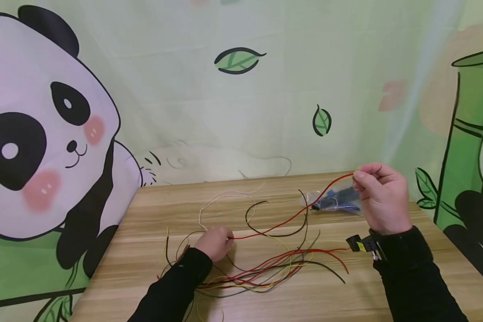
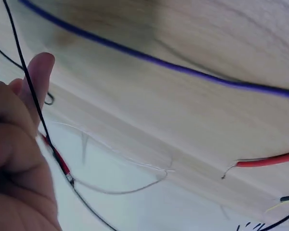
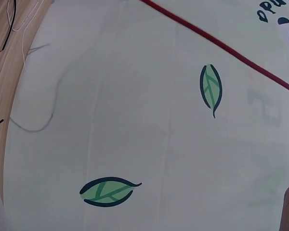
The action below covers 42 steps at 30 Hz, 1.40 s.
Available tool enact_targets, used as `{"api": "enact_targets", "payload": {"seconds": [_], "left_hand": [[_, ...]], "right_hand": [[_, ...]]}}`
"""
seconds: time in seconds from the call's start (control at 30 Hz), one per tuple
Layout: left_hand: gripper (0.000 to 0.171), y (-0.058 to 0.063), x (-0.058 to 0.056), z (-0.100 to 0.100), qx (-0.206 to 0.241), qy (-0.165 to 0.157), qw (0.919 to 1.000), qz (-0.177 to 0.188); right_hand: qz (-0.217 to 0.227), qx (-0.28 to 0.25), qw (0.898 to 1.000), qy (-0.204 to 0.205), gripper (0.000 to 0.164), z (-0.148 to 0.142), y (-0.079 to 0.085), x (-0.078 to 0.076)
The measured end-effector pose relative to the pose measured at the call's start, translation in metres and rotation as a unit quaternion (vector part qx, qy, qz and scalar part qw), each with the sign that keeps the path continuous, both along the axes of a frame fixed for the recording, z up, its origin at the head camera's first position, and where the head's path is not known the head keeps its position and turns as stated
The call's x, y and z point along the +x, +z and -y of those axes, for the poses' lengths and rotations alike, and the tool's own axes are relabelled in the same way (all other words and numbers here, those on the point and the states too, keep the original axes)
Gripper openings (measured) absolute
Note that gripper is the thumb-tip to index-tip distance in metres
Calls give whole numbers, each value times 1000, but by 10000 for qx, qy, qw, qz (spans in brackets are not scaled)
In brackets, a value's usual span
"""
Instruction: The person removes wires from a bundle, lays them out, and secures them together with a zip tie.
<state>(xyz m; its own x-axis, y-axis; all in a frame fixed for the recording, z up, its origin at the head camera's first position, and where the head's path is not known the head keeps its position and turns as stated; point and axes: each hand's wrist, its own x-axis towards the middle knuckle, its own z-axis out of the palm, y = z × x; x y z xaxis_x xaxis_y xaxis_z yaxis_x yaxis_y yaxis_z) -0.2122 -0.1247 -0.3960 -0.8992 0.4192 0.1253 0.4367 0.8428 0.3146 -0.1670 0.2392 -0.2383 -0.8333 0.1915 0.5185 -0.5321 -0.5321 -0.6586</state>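
A long red wire (image 1: pixel 286 221) stretches in a gentle curve between the two hands, rising toward the right. My right hand (image 1: pixel 384 197) is raised above the back right of the table, pinching one end between thumb and fingertips. Low over the table at the middle, my left hand (image 1: pixel 214 243) grips the wire near its other end. A short red wire end (image 2: pixel 61 162) with a bare metal tip sticks out beyond the left hand in the left wrist view. The same red wire (image 3: pixel 216 42) crosses the top of the right wrist view, where only the edge of a hand shows.
Loose red, black and yellow wires (image 1: pixel 281 257) lie tangled in front of the hands. Behind the taut wire are a curled black wire (image 1: pixel 246 215) and a thin white wire (image 1: pixel 200 213). A clear bag (image 1: pixel 336 200) with dark contents lies by the right hand. A printed curtain (image 1: pixel 290 89) hangs behind.
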Motion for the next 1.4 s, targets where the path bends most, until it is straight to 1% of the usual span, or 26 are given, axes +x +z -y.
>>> {"api": "enact_targets", "payload": {"seconds": [0.1, 0.2, 0.3, 0.4, 0.47, 0.6, 0.7, 0.77, 0.83, 0.9, 0.97, 1.03, 1.07, 1.13, 1.2, 1.23, 1.33, 1.37, 1.4], "left_hand": [[10, 5, 3, -2, 50, -276, 9994, 191], [12, 11, 6, -5, 167, -447, 9971, 594], [14, 16, 10, -6, 498, -496, 9925, 1002], [15, 18, 14, -6, 902, -502, 9862, 1292], [15, 19, 16, -5, 1107, -510, 9830, 1375], [16, 23, 20, -2, 1235, -646, 9805, 1384], [17, 28, 23, 1, 1118, -660, 9828, 1313], [16, 33, 26, 6, 994, -558, 9858, 1229], [15, 38, 30, 13, 827, -379, 9902, 1056], [13, 45, 34, 22, 713, -230, 9933, 881], [12, 52, 39, 31, 624, -114, 9954, 720], [12, 58, 43, 40, 545, -58, 9968, 577], [13, 61, 46, 44, 510, -32, 9972, 540], [15, 65, 51, 52, 443, -16, 9978, 487], [17, 68, 55, 60, 364, -10, 9983, 466], [17, 69, 57, 63, 312, -14, 9985, 442], [18, 69, 62, 73, 134, -66, 9993, 353], [18, 68, 64, 76, 72, -80, 9994, 315], [17, 67, 65, 79, 13, -93, 9996, 280]], "right_hand": [[113, 47, 9999, -112, 21, -2, -1, -1], [306, 217, 9988, -312, 19, -4, -1, -1], [547, 483, 9958, -546, 12, -7, -2, -1], [793, 688, 9922, -667, 1, -11, -4, -2], [931, 684, 9913, -640, 6, -15, -5, -4], [1119, 524, 9911, -503, 12, -22, -9, -7], [1202, 449, 9907, -462, 12, -24, -14, -8], [1249, 446, 9901, -460, 9, -25, -16, -10], [1321, 541, 9886, -471, 8, -26, -19, -11], [1419, 805, 9853, -500, 7, -27, -23, -12], [1549, 1176, 9793, -557, 8, -28, -28, -13], [1687, 1598, 9711, -547, 7, -30, -34, -15], [1757, 1851, 9653, -553, 7, -30, -38, -15], [1904, 2413, 9497, -595, 10, -29, -47, -17], [2042, 3099, 9264, -630, 16, -27, -57, -19], [2114, 3443, 9124, -654, 20, -26, -62, -20], [2307, 4386, 8657, -707, 26, -20, -77, -22], [2367, 4592, 8536, -673, 26, -18, -81, -22], [2412, 4746, 8441, -633, 26, -16, -85, -22]]}}
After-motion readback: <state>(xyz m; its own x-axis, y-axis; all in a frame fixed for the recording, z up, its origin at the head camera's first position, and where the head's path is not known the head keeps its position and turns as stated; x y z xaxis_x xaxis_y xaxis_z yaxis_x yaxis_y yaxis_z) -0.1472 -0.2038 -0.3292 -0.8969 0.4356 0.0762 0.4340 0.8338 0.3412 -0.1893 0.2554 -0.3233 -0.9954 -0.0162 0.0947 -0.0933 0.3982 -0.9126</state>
